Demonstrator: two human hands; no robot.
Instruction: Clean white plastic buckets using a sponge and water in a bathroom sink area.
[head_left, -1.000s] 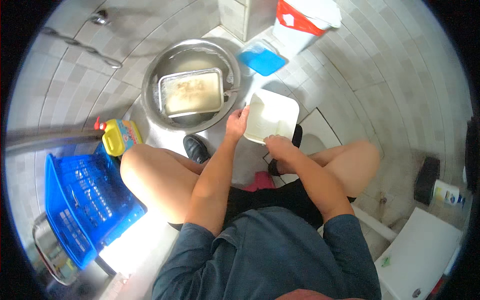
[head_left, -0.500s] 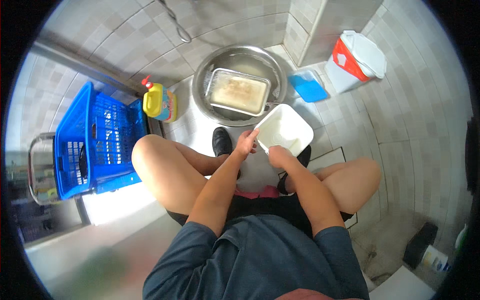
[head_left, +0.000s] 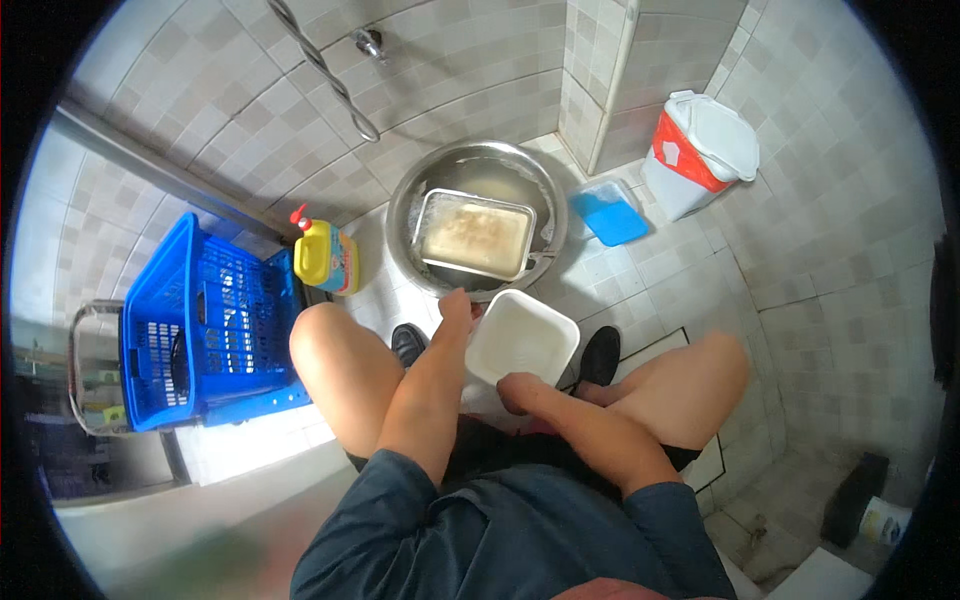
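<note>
A white square plastic tub (head_left: 523, 335) is tipped between my knees, its inside facing up. My right hand (head_left: 518, 391) is closed on the rim nearest me. My left hand (head_left: 458, 306) is at the tub's left side, fingers bent around the edge and partly hidden. Just beyond stands a wide metal basin (head_left: 401, 250) with cloudy water. In the basin sits a rectangular metal-rimmed tray (head_left: 478, 238) holding something pale with a brownish patch.
At left are a blue plastic basket (head_left: 222, 378) and a yellow bottle (head_left: 327, 262) with a red pump. Right of the basin lies a clear and blue container (head_left: 611, 218). Beyond it stands a white lidded bucket (head_left: 688, 180) with a red band. A hose (head_left: 345, 97) hangs on the wall.
The tub has come closer to me and to the left, and has turned. Both hands moved with it. The whole view has shifted too, showing more of the wall.
</note>
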